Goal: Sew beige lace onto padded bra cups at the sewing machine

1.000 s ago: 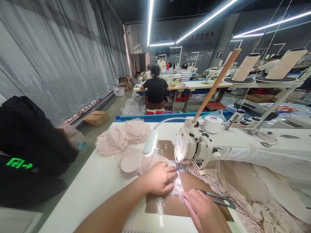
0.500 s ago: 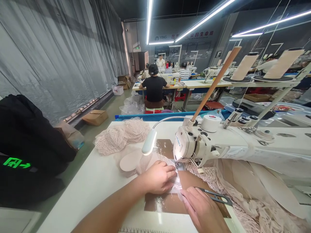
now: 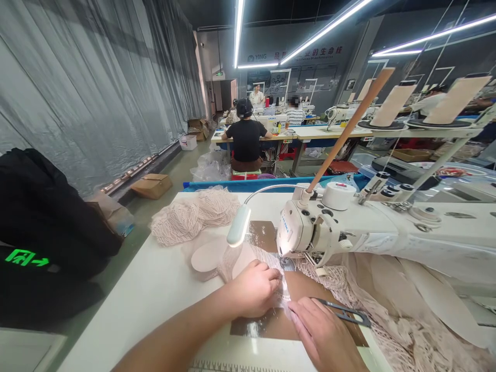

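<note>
My left hand (image 3: 256,289) lies curled, fingers pressed on a strip of pale lace fabric (image 3: 284,292) just before the needle of the white sewing machine (image 3: 310,232). My right hand (image 3: 323,336) rests flat on the same lace at its near end, fingers together and stretched out. Small black thread snips (image 3: 343,312) lie beside my right hand on the brown plate (image 3: 267,323). More pale lace (image 3: 387,320) spills to the right under the machine arm.
A gooseneck lamp (image 3: 238,227) shines over the needle. A heap of lace pieces (image 3: 194,214) and foam cups (image 3: 209,256) sit on the white table (image 3: 155,294). Thread cones (image 3: 393,106) stand behind. A black garment (image 3: 42,227) hangs left. Seated people work ahead.
Both hands have crept slightly toward the needle with the lace; the view shifted a little. Nothing was picked up or let go.
</note>
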`<state>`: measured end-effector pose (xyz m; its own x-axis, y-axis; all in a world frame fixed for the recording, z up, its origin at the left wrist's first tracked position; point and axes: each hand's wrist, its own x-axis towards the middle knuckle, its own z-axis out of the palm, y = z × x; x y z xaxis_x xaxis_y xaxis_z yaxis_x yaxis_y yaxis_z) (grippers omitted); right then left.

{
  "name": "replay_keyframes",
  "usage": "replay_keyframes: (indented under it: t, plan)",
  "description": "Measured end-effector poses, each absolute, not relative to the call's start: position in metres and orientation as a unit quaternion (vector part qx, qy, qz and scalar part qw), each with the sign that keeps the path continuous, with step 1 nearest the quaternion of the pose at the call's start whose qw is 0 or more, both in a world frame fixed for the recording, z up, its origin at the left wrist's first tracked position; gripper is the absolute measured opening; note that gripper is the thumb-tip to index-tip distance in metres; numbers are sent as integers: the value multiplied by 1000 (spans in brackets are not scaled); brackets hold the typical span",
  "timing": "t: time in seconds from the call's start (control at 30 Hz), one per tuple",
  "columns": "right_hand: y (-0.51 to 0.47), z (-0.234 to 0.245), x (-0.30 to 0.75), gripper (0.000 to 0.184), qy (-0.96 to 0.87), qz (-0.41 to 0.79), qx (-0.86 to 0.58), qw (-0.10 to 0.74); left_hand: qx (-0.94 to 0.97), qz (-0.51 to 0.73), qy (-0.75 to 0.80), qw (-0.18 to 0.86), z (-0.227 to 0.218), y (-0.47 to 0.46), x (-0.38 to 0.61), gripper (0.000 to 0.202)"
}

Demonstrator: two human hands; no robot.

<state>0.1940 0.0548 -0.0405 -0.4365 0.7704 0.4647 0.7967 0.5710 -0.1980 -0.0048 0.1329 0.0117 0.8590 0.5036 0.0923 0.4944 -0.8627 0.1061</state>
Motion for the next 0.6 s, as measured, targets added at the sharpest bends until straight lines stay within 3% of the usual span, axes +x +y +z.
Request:
replay_keyframes:
  t: [0.6]
  plan:
    - [55, -32, 187, 23, -842, -58, -447, 298, 964, 75, 253, 40, 6, 135, -8, 19]
